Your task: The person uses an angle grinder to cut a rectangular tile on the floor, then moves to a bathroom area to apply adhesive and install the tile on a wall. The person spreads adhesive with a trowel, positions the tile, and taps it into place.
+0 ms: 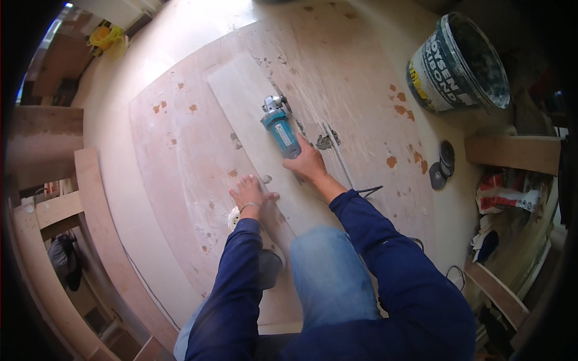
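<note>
A teal angle grinder (282,133) is in my right hand (308,163), whose fingers wrap round the rear of its body. The metal head and disc sit at the right edge of a long pale plank (241,90). My left hand (248,194) lies flat with fingers spread at the plank's left edge, the thumb reaching onto it. Its palm side is hidden. One denim-covered knee (325,259) rests over the plank's near end. By my left wrist is a small white round object (233,216), partly covered.
A worn, patchy board (186,132) lies under the plank. A thin strip (340,156) and a dark cord (368,191) are right of my hand. Several grinding discs (442,168) and a tipped bucket (430,81) lie farther right. Wooden framing (99,204) stands left.
</note>
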{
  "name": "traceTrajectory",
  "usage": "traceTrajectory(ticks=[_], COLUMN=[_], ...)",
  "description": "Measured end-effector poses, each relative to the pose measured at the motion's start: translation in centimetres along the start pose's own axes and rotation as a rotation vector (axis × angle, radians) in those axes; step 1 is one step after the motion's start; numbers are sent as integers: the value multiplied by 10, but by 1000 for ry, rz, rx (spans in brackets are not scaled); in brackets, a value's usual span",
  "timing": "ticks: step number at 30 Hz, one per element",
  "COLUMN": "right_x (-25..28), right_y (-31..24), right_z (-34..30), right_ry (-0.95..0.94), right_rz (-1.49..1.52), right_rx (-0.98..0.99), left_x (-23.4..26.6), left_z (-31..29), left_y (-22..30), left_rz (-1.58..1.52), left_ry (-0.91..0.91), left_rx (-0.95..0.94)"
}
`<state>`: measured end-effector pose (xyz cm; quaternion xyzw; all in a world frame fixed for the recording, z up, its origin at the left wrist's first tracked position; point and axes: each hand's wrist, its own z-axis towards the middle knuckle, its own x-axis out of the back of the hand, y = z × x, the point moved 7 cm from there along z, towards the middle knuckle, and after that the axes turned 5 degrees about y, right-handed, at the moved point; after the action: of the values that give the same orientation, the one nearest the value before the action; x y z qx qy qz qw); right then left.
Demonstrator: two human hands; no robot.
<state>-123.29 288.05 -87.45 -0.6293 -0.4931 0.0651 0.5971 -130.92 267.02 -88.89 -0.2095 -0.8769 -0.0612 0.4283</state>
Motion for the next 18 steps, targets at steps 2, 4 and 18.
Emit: traceTrajectory(ticks=[2,4,18], right_x=[1,-8,-51], right_y=[-7,-21,-109], right_z=[9,27,208], right_ry=[40,38,14], right_rz=[7,23,-81], right_rx=[35,73,37], left_x=[-1,0,1], left_z=[1,-1,-2], left_y=[2,-2,7], left_rz=[15,17,37], left_ry=[-6,8,18], left_rx=[2,8,-20])
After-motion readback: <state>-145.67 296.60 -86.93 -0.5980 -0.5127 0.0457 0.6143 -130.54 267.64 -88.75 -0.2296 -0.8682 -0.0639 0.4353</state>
